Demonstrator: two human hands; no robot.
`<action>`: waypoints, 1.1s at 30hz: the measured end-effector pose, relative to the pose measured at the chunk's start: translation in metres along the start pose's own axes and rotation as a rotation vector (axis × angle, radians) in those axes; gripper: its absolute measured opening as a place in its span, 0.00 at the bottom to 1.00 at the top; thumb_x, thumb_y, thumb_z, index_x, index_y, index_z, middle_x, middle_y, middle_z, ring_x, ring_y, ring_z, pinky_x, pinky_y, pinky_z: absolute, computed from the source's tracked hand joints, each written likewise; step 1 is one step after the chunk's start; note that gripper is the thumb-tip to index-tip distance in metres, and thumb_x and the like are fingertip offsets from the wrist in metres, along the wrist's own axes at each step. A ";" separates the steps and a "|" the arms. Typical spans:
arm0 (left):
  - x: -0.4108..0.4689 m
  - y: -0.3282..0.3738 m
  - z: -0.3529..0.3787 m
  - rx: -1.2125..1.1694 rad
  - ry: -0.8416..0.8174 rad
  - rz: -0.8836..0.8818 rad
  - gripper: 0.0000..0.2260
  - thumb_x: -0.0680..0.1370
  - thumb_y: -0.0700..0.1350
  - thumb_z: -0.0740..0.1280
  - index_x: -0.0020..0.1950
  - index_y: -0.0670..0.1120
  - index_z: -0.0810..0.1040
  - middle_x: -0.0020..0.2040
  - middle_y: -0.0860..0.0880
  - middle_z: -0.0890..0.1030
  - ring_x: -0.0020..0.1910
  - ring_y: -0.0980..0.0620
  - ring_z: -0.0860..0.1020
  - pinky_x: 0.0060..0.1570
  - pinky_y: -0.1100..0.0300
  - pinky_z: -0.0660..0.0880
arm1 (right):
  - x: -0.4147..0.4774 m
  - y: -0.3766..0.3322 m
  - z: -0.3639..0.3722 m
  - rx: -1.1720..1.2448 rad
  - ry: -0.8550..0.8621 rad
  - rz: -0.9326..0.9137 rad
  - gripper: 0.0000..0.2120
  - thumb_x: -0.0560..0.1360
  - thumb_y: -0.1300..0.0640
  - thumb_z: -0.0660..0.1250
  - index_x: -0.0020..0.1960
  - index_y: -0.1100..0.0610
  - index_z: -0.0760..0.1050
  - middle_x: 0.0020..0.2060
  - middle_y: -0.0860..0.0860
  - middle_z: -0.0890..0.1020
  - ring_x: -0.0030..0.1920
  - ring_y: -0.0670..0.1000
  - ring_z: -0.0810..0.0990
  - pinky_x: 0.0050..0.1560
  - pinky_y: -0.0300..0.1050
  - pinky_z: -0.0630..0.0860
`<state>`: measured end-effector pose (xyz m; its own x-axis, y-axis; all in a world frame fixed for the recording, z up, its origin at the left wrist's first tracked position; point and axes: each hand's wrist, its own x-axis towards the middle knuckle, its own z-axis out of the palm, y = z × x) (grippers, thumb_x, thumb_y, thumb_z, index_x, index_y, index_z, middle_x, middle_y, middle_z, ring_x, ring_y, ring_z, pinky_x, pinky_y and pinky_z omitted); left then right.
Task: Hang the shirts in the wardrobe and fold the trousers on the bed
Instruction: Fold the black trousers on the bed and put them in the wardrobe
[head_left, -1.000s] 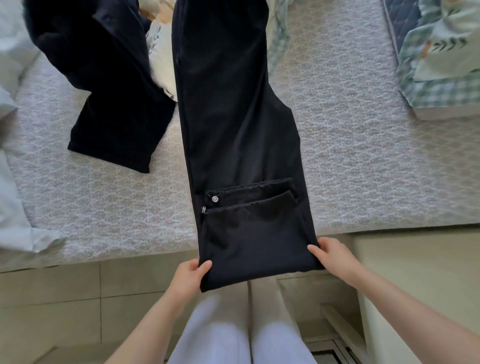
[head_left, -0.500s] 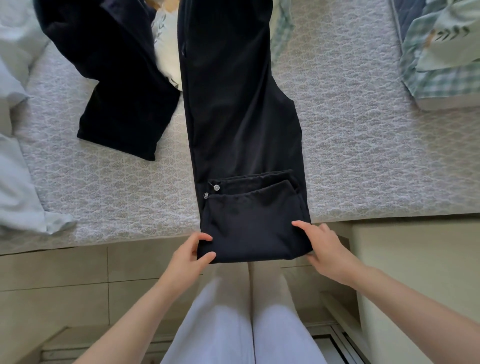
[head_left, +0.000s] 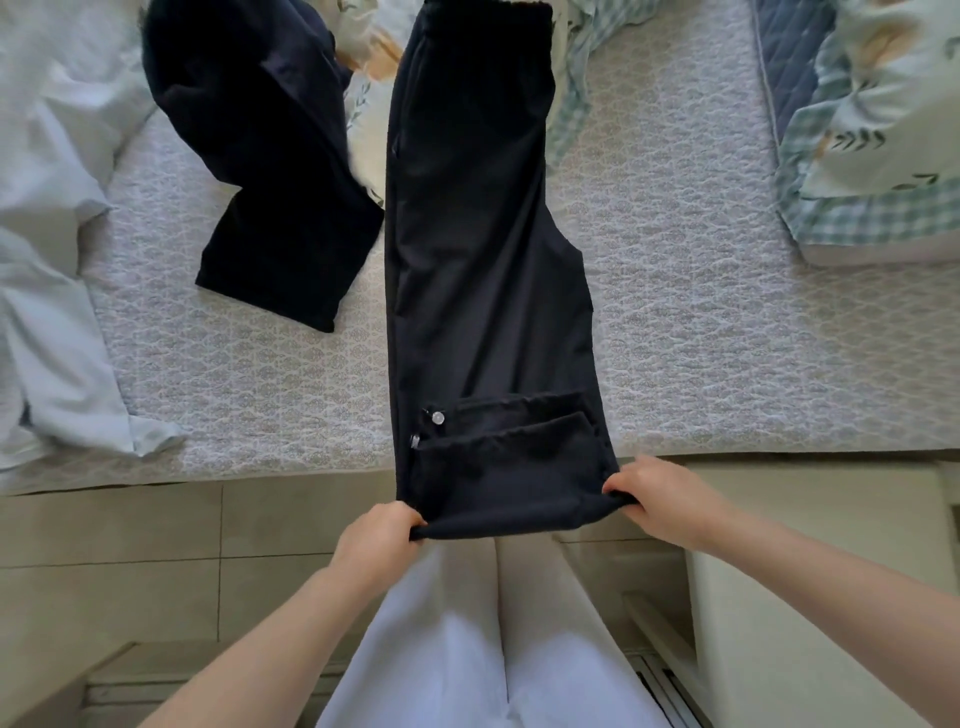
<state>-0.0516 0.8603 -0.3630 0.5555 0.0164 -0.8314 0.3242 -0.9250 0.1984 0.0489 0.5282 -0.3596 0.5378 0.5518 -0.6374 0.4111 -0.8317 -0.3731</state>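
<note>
Item: trousers (head_left: 478, 260) — black, 1 pair, laid lengthwise on the bed (head_left: 753, 338) with the legs stacked and the waistband at the far end.
Fold state: the leg ends are turned back once, so the hems lie on top of the legs. 2 metal studs (head_left: 438, 417) show at their left side, and the folded edge overhangs the near edge of the bed.
Step in hand: folding the trousers, judged to be at the start of fold 2.
Left hand (head_left: 376, 540): fingers curled, pinching the left corner of the folded edge.
Right hand (head_left: 670, 504): fingers curled, pinching the right corner of the same edge, level with the left.
Next move: probably lift both corners together and carry the fold away toward the waistband. The corners need to stay level and apart — the cloth looks limp and would sag or skew between them.
Other stock: 1 dark garment (head_left: 275, 182), unfolded, on the bed left of the trousers and apart from them.
Other stock: pale shirt (head_left: 57, 332), crumpled at the bed's left edge, not yet hung.
Other stock: checked quilt (head_left: 872, 156), far right.
</note>
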 end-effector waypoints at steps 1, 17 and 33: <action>-0.003 0.000 -0.002 0.036 -0.042 0.009 0.09 0.78 0.44 0.62 0.49 0.52 0.81 0.46 0.50 0.81 0.47 0.47 0.80 0.37 0.58 0.70 | -0.003 -0.002 -0.003 0.004 -0.054 0.021 0.10 0.75 0.56 0.62 0.52 0.47 0.79 0.47 0.43 0.81 0.51 0.48 0.77 0.46 0.43 0.73; 0.063 -0.005 -0.176 -0.693 0.054 0.129 0.03 0.75 0.45 0.73 0.46 0.46 0.84 0.41 0.48 0.85 0.41 0.51 0.83 0.45 0.56 0.77 | 0.087 0.029 -0.123 0.710 0.164 0.209 0.04 0.76 0.58 0.68 0.48 0.59 0.79 0.44 0.63 0.81 0.42 0.56 0.79 0.45 0.49 0.73; 0.203 -0.010 -0.133 -1.081 0.068 -0.019 0.14 0.76 0.47 0.72 0.61 0.52 0.78 0.54 0.57 0.83 0.53 0.58 0.81 0.50 0.62 0.77 | 0.200 0.040 -0.061 1.427 0.405 0.558 0.16 0.78 0.48 0.66 0.62 0.55 0.74 0.55 0.50 0.83 0.54 0.49 0.82 0.56 0.49 0.78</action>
<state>0.1599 0.9238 -0.4646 0.5740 0.0792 -0.8150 0.8180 -0.1009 0.5663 0.2173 0.6092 -0.4610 0.6265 -0.0450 -0.7782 -0.7724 -0.1694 -0.6121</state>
